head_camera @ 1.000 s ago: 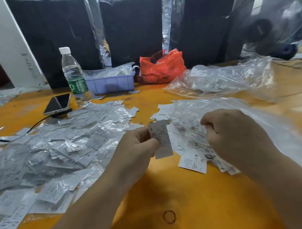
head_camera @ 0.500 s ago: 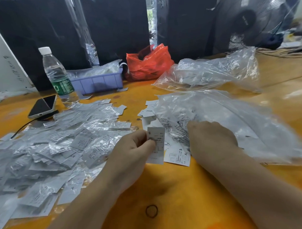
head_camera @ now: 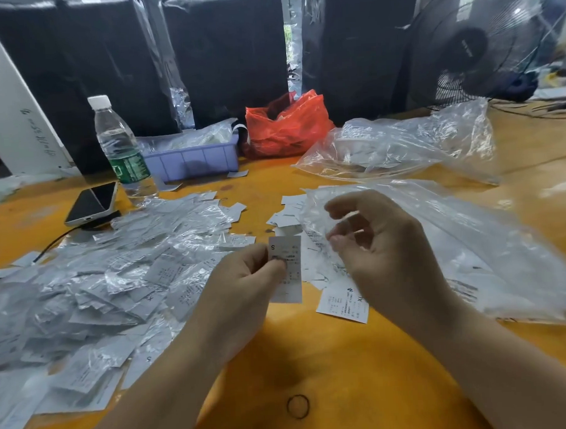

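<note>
Left hand [head_camera: 245,289] pinches a white "S" label [head_camera: 292,286] between thumb and fingers [head_camera: 260,253], held upright just above the orange worktop [head_camera: 345,372], about mid-worktop and nearer its near edge. Right hand [head_camera: 389,255] hovers just right of the label over a big clear plastic bag [head_camera: 468,240] lying toward the right edge, fingers half-curled; cannot tell if they grasp anything. Pile of bagged labels [head_camera: 117,278] covers the left side of the worktop, and one loose label [head_camera: 342,303] lies flat below the right hand.
</note>
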